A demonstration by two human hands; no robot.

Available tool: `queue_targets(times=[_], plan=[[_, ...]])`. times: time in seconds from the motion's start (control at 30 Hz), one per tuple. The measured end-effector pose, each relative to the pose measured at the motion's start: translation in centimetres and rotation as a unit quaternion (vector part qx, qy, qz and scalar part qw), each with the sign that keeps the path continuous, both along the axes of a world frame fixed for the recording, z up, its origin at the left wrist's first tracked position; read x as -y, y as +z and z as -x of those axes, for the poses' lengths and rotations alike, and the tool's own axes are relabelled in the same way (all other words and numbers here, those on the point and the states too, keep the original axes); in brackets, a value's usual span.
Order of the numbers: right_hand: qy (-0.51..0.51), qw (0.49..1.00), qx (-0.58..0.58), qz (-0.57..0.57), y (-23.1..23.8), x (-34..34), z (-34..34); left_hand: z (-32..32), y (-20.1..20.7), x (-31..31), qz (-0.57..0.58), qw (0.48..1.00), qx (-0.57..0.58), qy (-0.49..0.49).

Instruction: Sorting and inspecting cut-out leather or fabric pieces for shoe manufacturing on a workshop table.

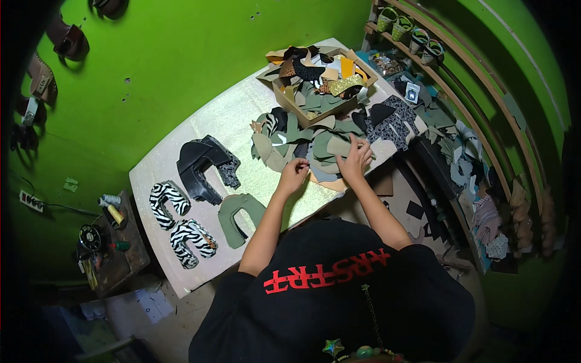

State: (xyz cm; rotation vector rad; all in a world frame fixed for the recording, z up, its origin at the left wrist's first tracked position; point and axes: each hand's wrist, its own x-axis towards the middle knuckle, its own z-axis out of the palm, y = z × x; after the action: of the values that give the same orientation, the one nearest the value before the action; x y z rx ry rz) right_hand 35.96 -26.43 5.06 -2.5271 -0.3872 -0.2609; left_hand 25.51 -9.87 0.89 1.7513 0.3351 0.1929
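Observation:
My right hand (356, 160) rests on a pile of green and beige cut material pieces (333, 146), its fingers apart. At the pile's near left side, my left hand (295, 173) has its fingers bent together in a pinch; whatever lies between them is too small to make out. Farther left on the table are stacks of U-shaped pieces: a green stack (232, 219), a black stack (195, 162) beside a grey-patterned stack (225, 163), and two zebra-striped stacks (168, 204). Black and grey-patterned pieces (387, 124) lie to the right of the pile.
A cardboard box (290, 104) full of mixed scraps stands at the table's far end. The pale table (181, 136) meets a green wall. Wooden racks (466, 72) with small shoes and heaped scraps run along the right. A small cluttered stand (124, 260) is at lower left.

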Motion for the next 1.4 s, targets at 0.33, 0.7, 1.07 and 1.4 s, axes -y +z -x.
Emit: queue_targets(times=[0.33, 0.7, 1.07, 1.4], plan=[[0.131, 0.981, -0.03, -0.14, -1.1, 2.2, -5.2, -2.8, 0.6, 1.7, -0.209, 0.972, 0.051, 0.094], [0.148, 0.667, -0.531, -0.502, 6.8, 0.3, -4.2, -1.9, 6.7, 2.8, -0.19, 0.975, 0.074, 0.087], [0.469, 0.488, -0.659, -0.328, 7.9, -3.8, 0.5, 3.8, 7.1, -0.2, 0.087, 0.992, 0.071, 0.065], [0.528, 0.686, -0.471, -0.171, 6.3, -8.4, 8.2, 10.6, 7.4, -4.0, 0.301, 0.944, 0.101, 0.087]])
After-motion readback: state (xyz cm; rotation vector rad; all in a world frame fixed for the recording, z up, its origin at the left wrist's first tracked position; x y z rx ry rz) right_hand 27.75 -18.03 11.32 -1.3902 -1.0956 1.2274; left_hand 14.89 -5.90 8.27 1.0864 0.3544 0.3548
